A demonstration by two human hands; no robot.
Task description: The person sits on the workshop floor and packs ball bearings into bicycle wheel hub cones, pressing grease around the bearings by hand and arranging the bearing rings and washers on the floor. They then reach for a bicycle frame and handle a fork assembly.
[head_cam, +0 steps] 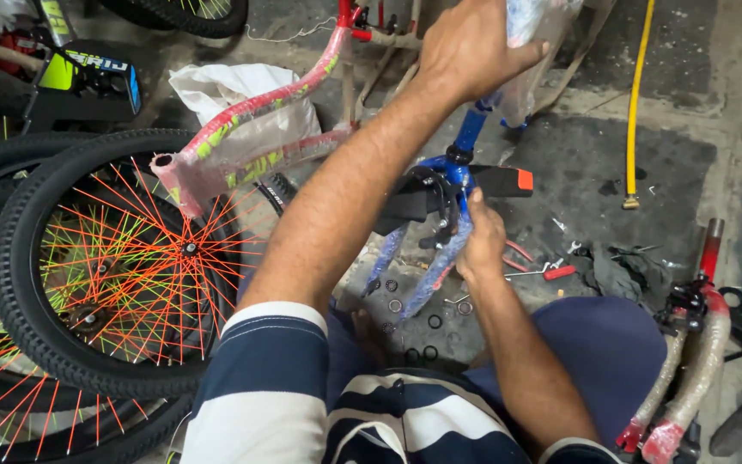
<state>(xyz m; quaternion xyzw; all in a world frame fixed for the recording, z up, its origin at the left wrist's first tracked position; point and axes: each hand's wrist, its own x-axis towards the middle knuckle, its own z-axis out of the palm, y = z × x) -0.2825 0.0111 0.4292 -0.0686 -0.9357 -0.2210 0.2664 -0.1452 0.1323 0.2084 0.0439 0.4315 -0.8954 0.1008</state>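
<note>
My left hand (465,47) is raised at the top of the view, gripping the plastic-wrapped upper end of a blue bicycle fork (465,137). My right hand (481,241) is lower, fingers closed on a wrapped blue fork leg (440,266) just under the black brake caliper (427,202) and black mudguard piece with an orange tip (504,180). The fork stands upright between my knees.
A red and yellow bicycle frame (242,129) in plastic wrap lies to the left over wheels with black tyres and orange spokes (122,258). Washers and rings (414,318) lie on the floor. A yellow hose (635,103) runs at right. Red wrapped parts (689,369) lie at right.
</note>
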